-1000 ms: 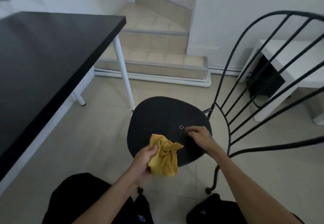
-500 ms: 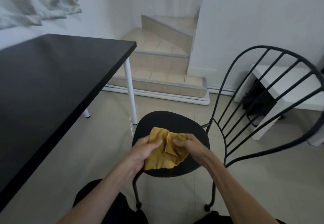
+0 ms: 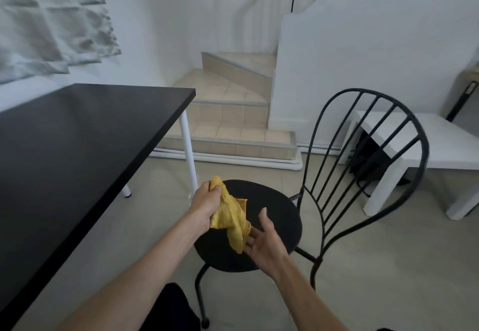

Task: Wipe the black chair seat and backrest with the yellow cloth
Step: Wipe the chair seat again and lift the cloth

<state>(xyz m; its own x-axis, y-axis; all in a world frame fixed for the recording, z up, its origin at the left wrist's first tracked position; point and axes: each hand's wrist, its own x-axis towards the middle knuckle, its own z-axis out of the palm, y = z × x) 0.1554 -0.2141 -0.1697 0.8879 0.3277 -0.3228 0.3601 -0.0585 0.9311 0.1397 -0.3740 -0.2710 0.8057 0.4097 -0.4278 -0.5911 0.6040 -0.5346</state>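
The person stands over the chair with the yellow cloth (image 3: 231,218) held up in the air above the seat (image 3: 274,216), not against it. The left hand (image 3: 206,202) is closed in a fist around the upper end of the cloth, and the rest hangs down in a loose bunch. The right hand (image 3: 261,240) is spread, palm up, just under the hanging end, whose lower tip brushes or nearly brushes the fingers (image 3: 252,236); it grips nothing.

Judging by this, the wiping itself is not under way: the cloth looks as though it is being gathered or passed between the hands to get a workable wad. No damp streak or cleaned patch can be told on the dark seat, so whether any of it has been wiped is unclear. The backrest (image 3: 368,154), a hoop with thin rods, stands untouched to the right, well apart from both hands. Both parts of the job seem left to do: pressing the cloth flat over the seat, then running it along the rods and the rim.
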